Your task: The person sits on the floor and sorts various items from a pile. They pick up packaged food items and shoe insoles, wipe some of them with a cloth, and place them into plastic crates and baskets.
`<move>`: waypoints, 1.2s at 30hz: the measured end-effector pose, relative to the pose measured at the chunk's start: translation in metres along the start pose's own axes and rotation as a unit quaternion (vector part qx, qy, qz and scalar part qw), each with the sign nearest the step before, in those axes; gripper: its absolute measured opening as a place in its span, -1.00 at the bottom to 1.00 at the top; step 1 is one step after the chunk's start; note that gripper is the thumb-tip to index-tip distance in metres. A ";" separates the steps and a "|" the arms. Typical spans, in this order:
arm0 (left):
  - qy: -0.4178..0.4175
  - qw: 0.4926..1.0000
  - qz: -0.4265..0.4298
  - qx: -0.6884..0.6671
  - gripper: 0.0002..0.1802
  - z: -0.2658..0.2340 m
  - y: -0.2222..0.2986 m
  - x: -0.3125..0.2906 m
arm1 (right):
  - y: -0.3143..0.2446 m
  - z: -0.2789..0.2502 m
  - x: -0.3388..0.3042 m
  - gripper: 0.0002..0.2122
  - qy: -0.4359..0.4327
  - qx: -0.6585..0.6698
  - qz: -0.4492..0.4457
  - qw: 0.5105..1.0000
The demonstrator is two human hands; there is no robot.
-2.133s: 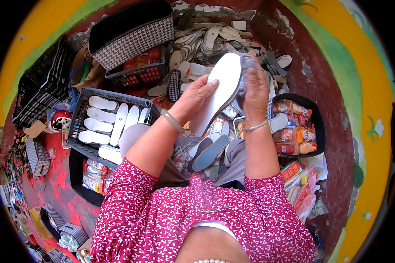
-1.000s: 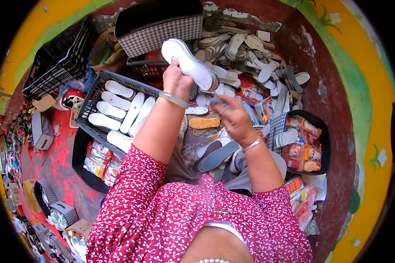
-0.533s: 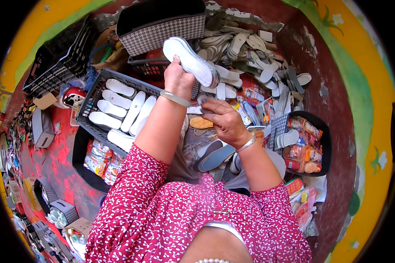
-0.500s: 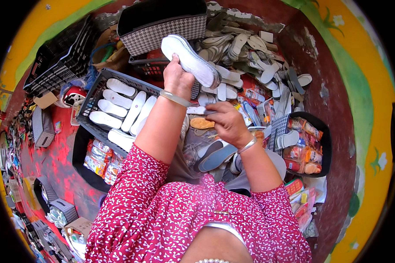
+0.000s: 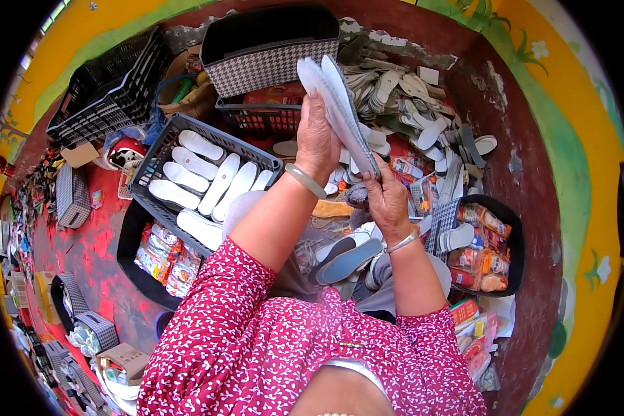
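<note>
A pair of white insoles, pressed together and seen partly edge-on, stands tilted in front of me. My left hand grips them from the left side, thumb lying along the face. At their lower end, the fingers of my right hand pinch the edge. A grey fuzzy piece shows beside the right fingers; whether they also hold it I cannot tell. Below, over my lap, lie grey-blue insoles, and an orange-tan insole sits just behind them.
A dark plastic crate of white insoles stands at left, with a black-rimmed bin of packets below it. Behind is a houndstooth box. Loose insoles are heaped against the wall; another bin of packets stands at right.
My right hand has risen to the insoles' lower end and taken hold there. The insoles have moved right and turned more edge-on, showing two layers.
</note>
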State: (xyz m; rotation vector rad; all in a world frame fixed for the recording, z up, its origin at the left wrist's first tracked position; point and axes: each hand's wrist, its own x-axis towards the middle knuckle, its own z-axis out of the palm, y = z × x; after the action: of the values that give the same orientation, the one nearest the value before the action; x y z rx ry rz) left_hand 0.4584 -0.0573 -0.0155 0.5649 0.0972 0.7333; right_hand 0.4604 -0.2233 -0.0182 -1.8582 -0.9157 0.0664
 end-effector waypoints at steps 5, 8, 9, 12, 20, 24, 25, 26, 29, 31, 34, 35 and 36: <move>0.026 0.997 -0.058 0.039 -0.26 0.009 0.014 -0.007 | 0.000 -0.005 -0.003 -0.58 0.021 -0.168 -0.088 0.982; 0.015 0.991 -0.115 0.062 -0.32 0.005 0.013 -0.006 | -0.003 -0.004 -0.004 -0.46 0.020 -0.233 -0.130 0.963; 0.009 0.991 -0.127 0.039 -0.31 0.004 0.013 -0.004 | -0.004 -0.005 -0.004 -0.44 0.018 -0.240 -0.132 0.962; -0.007 0.988 -0.155 -0.019 -0.32 0.005 0.013 -0.003 | -0.008 -0.006 -0.006 -0.38 0.013 -0.247 -0.134 0.960; -0.059 0.985 -0.157 -0.030 -0.48 0.011 0.016 -0.011 | -0.016 -0.004 -0.008 -0.27 -0.023 -0.269 -0.109 0.957; -0.077 0.986 -0.148 -0.004 -0.44 0.004 0.013 -0.007 | -0.009 -0.010 -0.005 -0.25 -0.111 -0.062 0.005 0.992; -0.070 0.987 -0.145 -0.010 -0.44 0.004 0.016 -0.007 | -0.010 -0.017 -0.002 -0.26 -0.148 0.110 0.089 0.979; -0.063 0.988 -0.141 -0.016 -0.43 0.004 0.020 -0.007 | -0.008 -0.021 0.000 -0.27 -0.179 0.278 0.170 0.928; -0.056 0.979 -0.157 -0.120 -0.36 0.009 0.027 -0.004 | -0.002 -0.033 0.002 -0.28 -0.186 0.437 0.194 0.858; -0.021 0.974 -0.155 -0.163 -0.33 0.009 0.024 -0.004 | -0.003 -0.028 0.004 -0.31 -0.174 0.465 0.195 0.846; 0.038 0.974 -0.143 -0.170 -0.35 0.014 0.017 -0.009 | -0.001 -0.018 0.002 -0.37 -0.146 0.452 0.175 0.862; 0.032 0.970 -0.161 -0.177 -0.36 0.013 0.015 -0.009 | 0.000 -0.015 0.000 -0.40 -0.136 0.438 0.164 0.873; 0.027 0.966 -0.177 -0.184 -0.36 0.012 0.014 -0.009 | -0.001 -0.012 0.001 -0.42 -0.119 0.444 0.160 0.874</move>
State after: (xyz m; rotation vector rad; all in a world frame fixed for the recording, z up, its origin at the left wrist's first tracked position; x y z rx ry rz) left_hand 0.4462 -0.0602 0.0015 0.1636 0.1058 0.4018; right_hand 0.4661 -0.2319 -0.0109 -1.1096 -0.5654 0.8036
